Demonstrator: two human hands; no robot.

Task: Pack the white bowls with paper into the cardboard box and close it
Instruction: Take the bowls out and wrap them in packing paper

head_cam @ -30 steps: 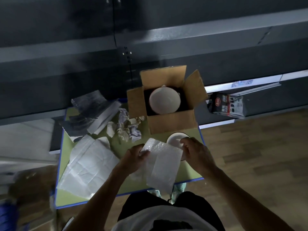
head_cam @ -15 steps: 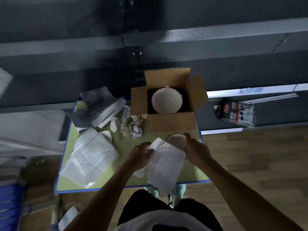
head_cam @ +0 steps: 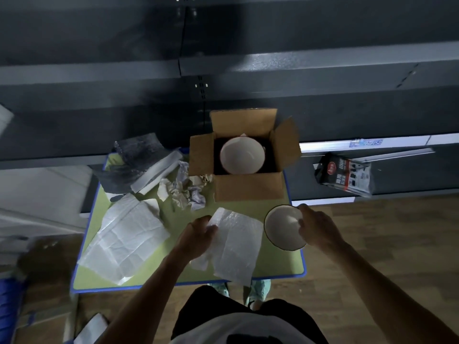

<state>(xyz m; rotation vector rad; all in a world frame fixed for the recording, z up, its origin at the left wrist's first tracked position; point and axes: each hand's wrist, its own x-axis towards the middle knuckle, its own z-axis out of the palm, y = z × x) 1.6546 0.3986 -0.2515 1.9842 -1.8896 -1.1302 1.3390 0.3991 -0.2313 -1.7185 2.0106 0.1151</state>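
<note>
An open cardboard box (head_cam: 248,187) stands at the far right of the green table, flaps up, with one white bowl (head_cam: 242,155) inside it. My right hand (head_cam: 316,229) grips a second white bowl (head_cam: 282,225) by its right rim, tilted above the table's right edge. My left hand (head_cam: 198,235) pinches the left edge of a white wrapping sheet (head_cam: 237,247) that lies in front of me and hangs over the near table edge.
A larger creased white sheet (head_cam: 124,237) lies at the left of the green table (head_cam: 273,266). Crumpled paper balls (head_cam: 183,188) and dark bubble wrap (head_cam: 136,165) sit behind it. A dark printed package (head_cam: 344,173) lies on the shelf to the right.
My right hand has drawn the second bowl out from under the wrapping sheet to the right, so the bowl now shows whole. My left hand keeps hold of the sheet.
</note>
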